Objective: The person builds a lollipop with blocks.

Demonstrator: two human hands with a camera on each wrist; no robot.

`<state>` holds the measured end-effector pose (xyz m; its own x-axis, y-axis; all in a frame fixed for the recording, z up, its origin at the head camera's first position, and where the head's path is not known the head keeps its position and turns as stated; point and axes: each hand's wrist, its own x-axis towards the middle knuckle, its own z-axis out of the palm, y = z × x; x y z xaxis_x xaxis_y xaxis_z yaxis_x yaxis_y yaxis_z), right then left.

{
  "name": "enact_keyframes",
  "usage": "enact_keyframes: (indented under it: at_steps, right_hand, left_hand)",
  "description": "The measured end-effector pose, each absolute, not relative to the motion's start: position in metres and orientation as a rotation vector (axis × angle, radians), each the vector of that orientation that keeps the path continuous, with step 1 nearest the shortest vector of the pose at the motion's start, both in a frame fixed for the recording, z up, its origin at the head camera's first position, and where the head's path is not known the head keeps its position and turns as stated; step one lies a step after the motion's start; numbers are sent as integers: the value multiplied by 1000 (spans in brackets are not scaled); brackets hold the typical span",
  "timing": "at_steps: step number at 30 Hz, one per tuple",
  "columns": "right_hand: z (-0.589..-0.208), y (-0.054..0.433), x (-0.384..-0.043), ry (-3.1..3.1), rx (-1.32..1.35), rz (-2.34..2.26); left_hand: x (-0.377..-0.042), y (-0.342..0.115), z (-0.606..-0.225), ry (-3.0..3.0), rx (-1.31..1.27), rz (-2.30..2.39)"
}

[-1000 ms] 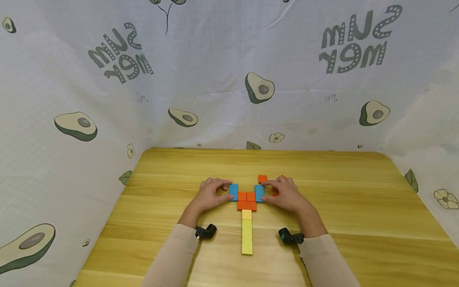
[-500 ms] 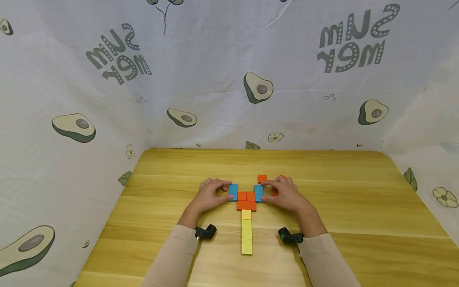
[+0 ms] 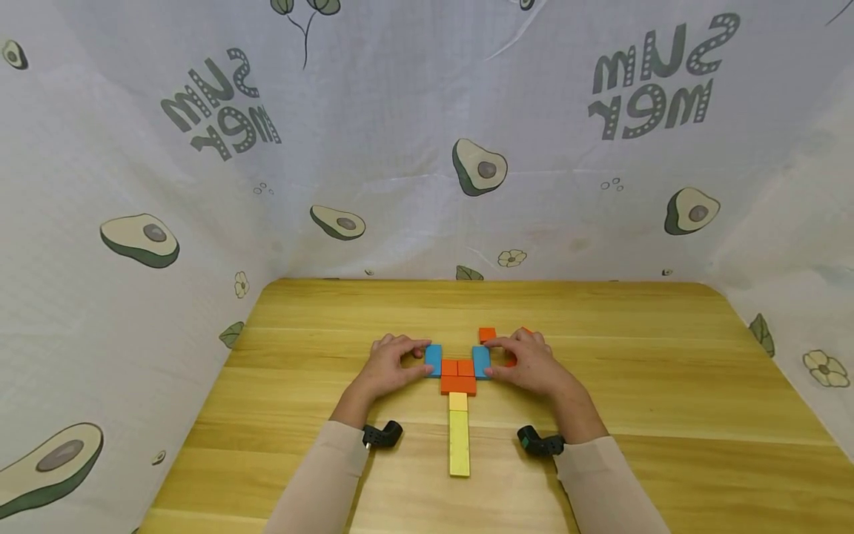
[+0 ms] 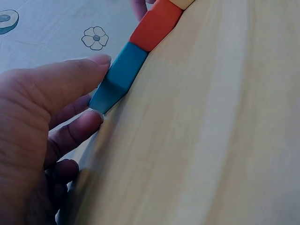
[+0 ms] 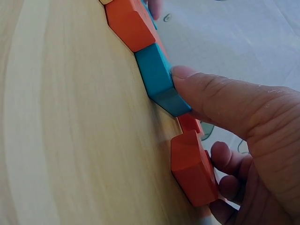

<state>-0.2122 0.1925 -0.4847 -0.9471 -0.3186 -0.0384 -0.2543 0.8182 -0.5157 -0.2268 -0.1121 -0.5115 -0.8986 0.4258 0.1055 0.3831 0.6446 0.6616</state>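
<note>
My left hand (image 3: 389, 365) has thumb and forefinger at the two left corners of a blue block (image 3: 434, 360), pinching it; the left wrist view shows this blue block (image 4: 119, 77) against an orange one. My right hand (image 3: 530, 361) does likewise at the right side of a second blue block (image 3: 481, 363). Between the blue blocks lie two small orange blocks (image 3: 457, 368), with a wide orange block (image 3: 458, 385) below them. A small pale yellow block (image 3: 458, 402) and a long yellow block (image 3: 459, 443) continue the shape toward the body.
An orange block (image 3: 487, 335) lies behind the right blue block. More orange pieces are partly hidden by the right hand, one orange block (image 5: 192, 173) near its curled fingers. The wooden table (image 3: 320, 311) meets a printed cloth (image 3: 400, 148) at its back.
Both hands and the blocks stay in place. Only the head view shifts slightly.
</note>
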Motion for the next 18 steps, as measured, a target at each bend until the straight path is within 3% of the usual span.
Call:
enact_keyframes:
  at_steps: [9, 18]
  right_hand:
    - [-485, 193, -211, 2878, -419, -887]
    - [-482, 189, -228, 3041, -142, -890]
  left_hand:
    - [-224, -114, -514, 2807, 744, 1114]
    - [-229, -114, -516, 2826, 768, 1106]
